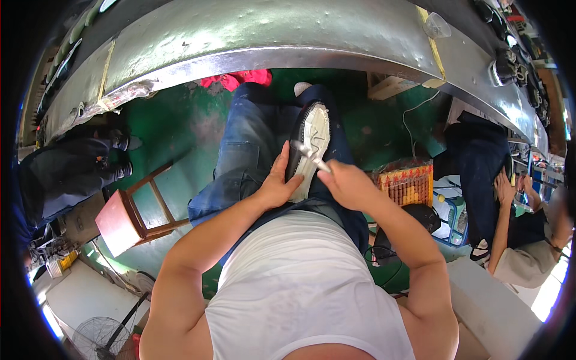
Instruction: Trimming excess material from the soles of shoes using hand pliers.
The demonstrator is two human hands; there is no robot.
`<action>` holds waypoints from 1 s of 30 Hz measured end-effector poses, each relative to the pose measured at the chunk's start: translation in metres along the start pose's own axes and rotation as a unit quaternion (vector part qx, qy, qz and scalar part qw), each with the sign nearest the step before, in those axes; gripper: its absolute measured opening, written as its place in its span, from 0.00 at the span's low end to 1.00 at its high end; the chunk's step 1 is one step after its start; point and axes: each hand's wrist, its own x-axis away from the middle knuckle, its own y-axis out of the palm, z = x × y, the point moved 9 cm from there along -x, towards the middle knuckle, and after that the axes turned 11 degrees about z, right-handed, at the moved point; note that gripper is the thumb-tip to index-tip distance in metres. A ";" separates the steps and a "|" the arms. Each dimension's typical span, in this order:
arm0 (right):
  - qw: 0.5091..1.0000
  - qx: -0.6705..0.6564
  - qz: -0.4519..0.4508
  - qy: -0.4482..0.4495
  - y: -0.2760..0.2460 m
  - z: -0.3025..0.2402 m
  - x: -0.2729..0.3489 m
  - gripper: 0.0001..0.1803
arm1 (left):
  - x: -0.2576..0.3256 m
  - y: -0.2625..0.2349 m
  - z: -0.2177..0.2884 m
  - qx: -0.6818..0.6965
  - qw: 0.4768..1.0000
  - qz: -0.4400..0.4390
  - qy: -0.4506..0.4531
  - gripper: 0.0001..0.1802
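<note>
A dark shoe lies bottom up across my lap, its toe pointing away from me. The pale underside carries a dark wavy line, and a pleated dark edge runs round the toe. At the near left side of the shoe, my left hand grips it, with fingers along the side and thumb on the underside. My right hand is closed round the light handle of a small tool. The tool's whitish head lies over the middle of the shoe; blur hides its exact kind and whether it touches.
A metal-topped bench curves across the front. On the left stands a wooden stool, with a fan behind it. To the right are a beaded seat mat and a seated co-worker's hands. Red cloth lies beneath the bench.
</note>
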 end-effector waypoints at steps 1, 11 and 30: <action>0.996 0.073 -0.058 0.006 0.019 0.011 0.004 0.26 | -0.002 -0.006 0.007 -0.020 0.999 0.016 0.027 0.51; 0.823 -0.486 -0.069 0.287 0.061 0.029 0.021 0.09 | 0.019 -0.004 0.019 0.569 0.795 -0.037 -0.207 0.41; 0.813 -0.449 -0.119 0.351 0.080 0.043 0.008 0.17 | 0.038 0.008 0.019 0.529 0.816 -0.139 -0.187 0.55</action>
